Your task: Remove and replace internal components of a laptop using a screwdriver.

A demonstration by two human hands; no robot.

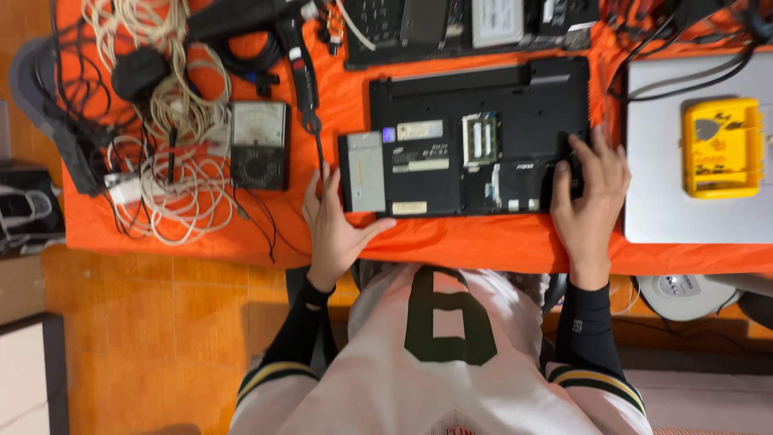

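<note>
A black laptop [451, 173] lies upside down on the orange cloth [483, 242], its memory bay uncovered. A grey optical drive [364, 171] sticks partly out of its left side. My left hand [334, 225] rests flat on the cloth beside the drive, thumb touching the laptop's front corner, fingers apart. My right hand [590, 197] lies on the laptop's right end, fingers spread over its underside. Neither hand holds a tool.
An analog multimeter [258, 145] sits left of the laptop amid tangled white cables [173, 193]. A soldering gun [302, 68] lies behind. A silver laptop [692, 217] with a yellow case [722, 147] on it lies at right. Another opened device [467, 28] is at the back.
</note>
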